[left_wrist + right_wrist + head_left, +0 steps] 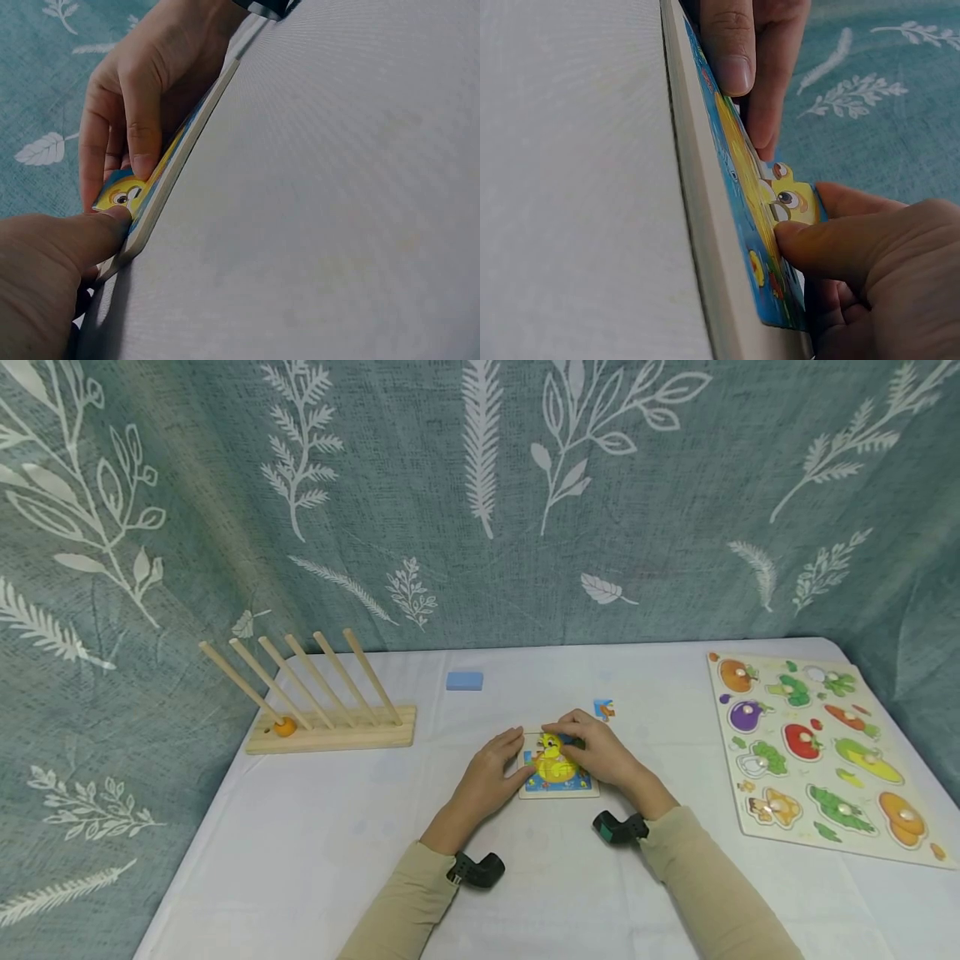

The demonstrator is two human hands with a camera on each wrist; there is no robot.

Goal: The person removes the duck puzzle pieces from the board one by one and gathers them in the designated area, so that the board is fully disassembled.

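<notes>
**Flat yellow-and-blue duck-face puzzle piece point(801, 196) pinched, tilted, at square pale-wood puzzle tray point(558, 794)**

Tray lies flat on white-covered tabletop point(337, 843), between hands. Right hand point(603, 756): fingers nearly closed, pinching piece by its edge. Left hand point(487, 777): fingers fairly straight at tray's left side, thumb over it. Piece probably light, stiff, smooth, could slip; edge pinch suits. Tray likely light too; steady by rim. No brand or writing readable.

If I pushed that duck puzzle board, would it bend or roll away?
The duck puzzle board probably wouldn't bend: its thick, wood-coloured edge looks straight. It likely wouldn't roll, being flat with straight sides. Tipped up, it might drop bits: the eye piece pinched by the right hand sticks up.
</notes>
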